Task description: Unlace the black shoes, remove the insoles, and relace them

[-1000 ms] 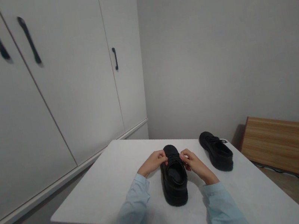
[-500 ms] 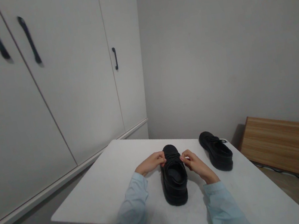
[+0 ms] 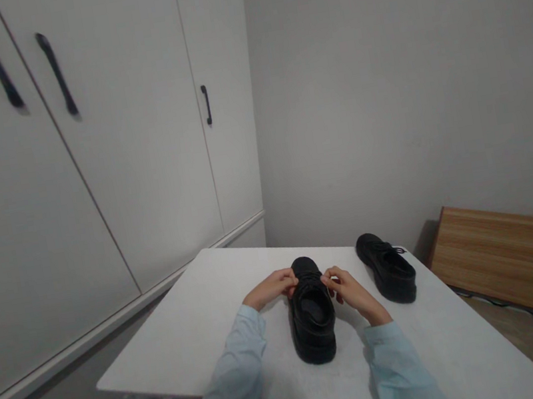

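Laces [image 3: 310, 276] are pinched by our left hand [image 3: 271, 288] and right hand [image 3: 345, 287]; their black shoe [image 3: 315, 348] stands heel-toward-us on the white table [image 3: 191, 333], presumably for even reach, its mate [image 3: 395, 280] apart rightward, leaving elbow room.

Looks like indoor room, can't tell home or office; shown by white cupboard doors [image 3: 153, 157] with black pull handles [image 3: 207, 105] at left, grey wall [image 3: 394, 78] far, white table [image 3: 200, 324] near.

Bare hands [image 3: 273, 287] emerge from long, pale blue sleeves [image 3: 236, 373], whose loose, smooth-looking fabric creases along both forearms behind them and ends in cuffs [image 3: 383, 333] near the wrists.
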`<move>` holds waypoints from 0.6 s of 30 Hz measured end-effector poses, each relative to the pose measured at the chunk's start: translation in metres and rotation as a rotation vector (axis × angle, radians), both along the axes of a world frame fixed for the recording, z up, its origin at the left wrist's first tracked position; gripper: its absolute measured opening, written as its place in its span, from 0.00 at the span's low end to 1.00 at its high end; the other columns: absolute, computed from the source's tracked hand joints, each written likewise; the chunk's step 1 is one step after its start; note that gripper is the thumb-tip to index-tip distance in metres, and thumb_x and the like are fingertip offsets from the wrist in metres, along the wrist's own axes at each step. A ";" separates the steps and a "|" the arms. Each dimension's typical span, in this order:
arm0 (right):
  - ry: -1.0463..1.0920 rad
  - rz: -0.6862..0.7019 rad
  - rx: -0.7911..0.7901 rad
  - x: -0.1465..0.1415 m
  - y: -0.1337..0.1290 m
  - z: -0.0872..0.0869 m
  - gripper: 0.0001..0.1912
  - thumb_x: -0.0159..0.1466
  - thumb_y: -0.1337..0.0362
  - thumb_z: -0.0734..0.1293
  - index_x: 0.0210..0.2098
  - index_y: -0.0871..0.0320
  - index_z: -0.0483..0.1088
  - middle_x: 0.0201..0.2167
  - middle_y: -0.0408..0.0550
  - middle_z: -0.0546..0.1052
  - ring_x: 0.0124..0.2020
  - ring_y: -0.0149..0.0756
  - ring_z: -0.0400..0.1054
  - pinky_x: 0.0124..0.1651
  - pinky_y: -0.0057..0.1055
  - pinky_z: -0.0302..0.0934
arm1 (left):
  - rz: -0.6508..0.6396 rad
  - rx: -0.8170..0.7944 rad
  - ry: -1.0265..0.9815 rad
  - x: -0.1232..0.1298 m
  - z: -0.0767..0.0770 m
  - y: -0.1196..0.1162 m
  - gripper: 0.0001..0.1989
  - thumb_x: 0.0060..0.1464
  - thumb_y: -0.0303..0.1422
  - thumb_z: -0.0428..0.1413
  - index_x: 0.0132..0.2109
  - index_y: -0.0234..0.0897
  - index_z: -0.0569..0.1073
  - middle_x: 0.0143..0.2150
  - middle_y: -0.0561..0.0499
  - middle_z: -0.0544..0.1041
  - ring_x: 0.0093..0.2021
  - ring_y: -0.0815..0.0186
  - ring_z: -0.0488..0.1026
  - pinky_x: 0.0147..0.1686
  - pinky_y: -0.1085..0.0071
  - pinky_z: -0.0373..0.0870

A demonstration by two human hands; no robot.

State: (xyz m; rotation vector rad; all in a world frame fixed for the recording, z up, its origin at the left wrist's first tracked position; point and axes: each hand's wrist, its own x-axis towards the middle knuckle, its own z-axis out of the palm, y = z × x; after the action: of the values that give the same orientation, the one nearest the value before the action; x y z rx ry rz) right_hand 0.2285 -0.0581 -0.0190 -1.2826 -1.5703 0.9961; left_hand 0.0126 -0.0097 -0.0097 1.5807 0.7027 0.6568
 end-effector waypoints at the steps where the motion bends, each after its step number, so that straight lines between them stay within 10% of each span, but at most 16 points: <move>1: 0.003 -0.003 0.011 0.000 0.000 0.000 0.21 0.55 0.45 0.64 0.28 0.57 0.62 0.21 0.38 0.63 0.21 0.29 0.60 0.17 0.23 0.50 | 0.029 -0.004 -0.001 0.000 0.000 0.000 0.15 0.47 0.43 0.55 0.28 0.35 0.63 0.22 0.56 0.67 0.24 0.73 0.64 0.28 0.74 0.61; 8: 0.033 -0.101 0.155 -0.003 -0.003 0.014 0.19 0.59 0.47 0.61 0.31 0.58 0.65 0.30 0.46 0.70 0.23 0.31 0.63 0.17 0.24 0.54 | 0.375 0.047 -0.024 0.003 -0.011 0.012 0.25 0.50 0.56 0.47 0.31 0.35 0.65 0.23 0.55 0.67 0.22 0.73 0.64 0.24 0.76 0.59; 18: -0.335 -0.144 0.559 -0.033 -0.071 0.049 0.09 0.63 0.59 0.61 0.38 0.57 0.67 0.36 0.49 0.72 0.40 0.39 0.67 0.44 0.37 0.62 | 0.518 0.237 0.100 0.002 -0.031 0.021 0.17 0.51 0.47 0.48 0.31 0.36 0.66 0.23 0.54 0.69 0.22 0.71 0.65 0.22 0.76 0.60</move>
State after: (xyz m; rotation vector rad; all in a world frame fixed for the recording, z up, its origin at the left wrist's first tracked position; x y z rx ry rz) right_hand 0.1952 -0.1294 0.0300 -1.1711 -1.8072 0.2206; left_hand 0.0149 0.0112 -0.0408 1.6644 1.1625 1.0753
